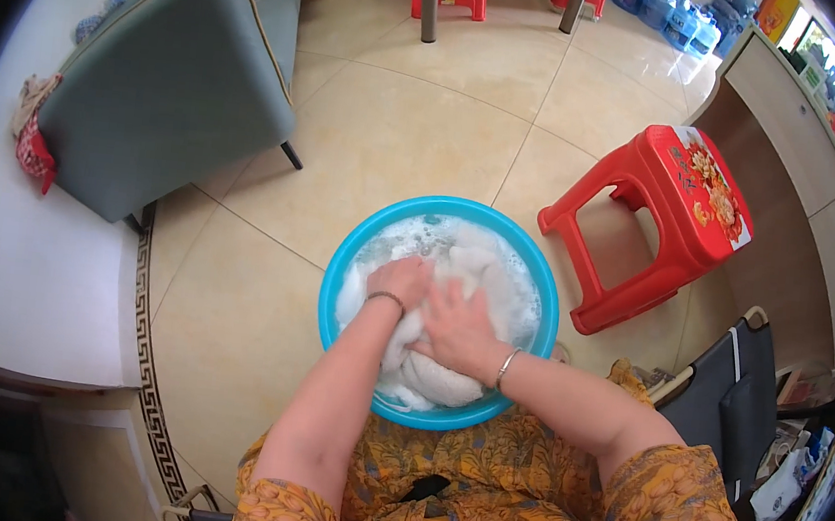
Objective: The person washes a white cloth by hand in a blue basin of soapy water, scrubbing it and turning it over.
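Observation:
A round blue basin of sudsy water stands on the floor in front of me, with a wet white towel bunched inside it. My left hand, a dark bracelet at its wrist, is closed on the towel left of the middle. My right hand, with a silver bangle, presses on the cloth just beside it. Its fingers look spread and are slightly blurred. Foam covers much of the water, and part of the towel lies under the suds and my hands.
A red plastic stool stands right of the basin on the tiled floor. Left is a grey-green sofa. A dark folding chair and a wooden cabinet line the right side. Blue water bottles stand far off.

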A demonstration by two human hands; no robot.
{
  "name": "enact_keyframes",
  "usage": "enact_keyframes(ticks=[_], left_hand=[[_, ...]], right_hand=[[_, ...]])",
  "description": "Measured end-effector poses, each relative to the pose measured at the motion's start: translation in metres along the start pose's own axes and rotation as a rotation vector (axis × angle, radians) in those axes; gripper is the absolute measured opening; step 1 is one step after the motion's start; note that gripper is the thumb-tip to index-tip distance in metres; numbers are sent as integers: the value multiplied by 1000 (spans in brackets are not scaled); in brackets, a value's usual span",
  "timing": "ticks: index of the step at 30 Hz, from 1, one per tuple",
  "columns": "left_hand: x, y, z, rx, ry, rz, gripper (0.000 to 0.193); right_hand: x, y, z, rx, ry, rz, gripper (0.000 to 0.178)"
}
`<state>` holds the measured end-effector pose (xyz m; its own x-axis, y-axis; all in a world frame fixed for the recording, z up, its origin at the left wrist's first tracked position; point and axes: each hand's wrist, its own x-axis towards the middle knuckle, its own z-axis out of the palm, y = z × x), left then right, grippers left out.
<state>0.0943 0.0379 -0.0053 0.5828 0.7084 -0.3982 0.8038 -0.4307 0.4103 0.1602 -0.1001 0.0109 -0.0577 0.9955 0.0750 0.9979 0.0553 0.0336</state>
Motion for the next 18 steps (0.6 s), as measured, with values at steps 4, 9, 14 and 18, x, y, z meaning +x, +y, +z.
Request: enact_keyframes(ticks=[4, 9, 14, 18], left_hand=[[9, -12, 8, -17, 24, 2, 46], [12, -24, 18, -172, 202, 26, 44], [-7, -26, 26, -402, 357, 35, 37], [-42, -31, 23, -428, 611, 220, 24]], right_hand=[[5, 3, 4, -41, 49, -52, 53], [13, 13, 15, 74, -41, -73, 49], [16, 28, 0, 199, -43, -119, 46], [43, 73, -10, 713, -354, -100, 50]])
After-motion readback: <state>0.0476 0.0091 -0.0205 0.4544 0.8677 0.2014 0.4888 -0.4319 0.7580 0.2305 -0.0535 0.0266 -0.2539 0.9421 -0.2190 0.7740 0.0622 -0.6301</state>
